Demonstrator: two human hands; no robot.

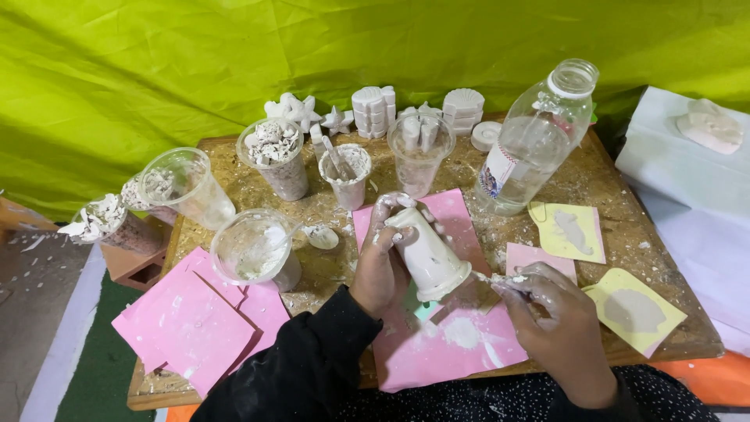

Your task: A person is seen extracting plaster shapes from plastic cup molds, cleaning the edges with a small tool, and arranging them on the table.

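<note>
My left hand (379,258), smeared with white plaster, grips a white cone-shaped mould (428,258) tilted on its side over a pink sheet (445,344). Its wide rim points toward my right hand (551,309). That hand pinches a small thin tool (494,278) whose tip touches the mould's rim. White plaster smears lie on the pink sheet under the mould.
A chipboard table (625,195) carries several plastic cups of plaster bits (273,152), an empty cup (254,250) with a spoon (316,234), a clear bottle (539,137), white shell and star casts (375,109), yellow sheets with casts (570,230), and pink sheets (187,320). Green cloth hangs behind.
</note>
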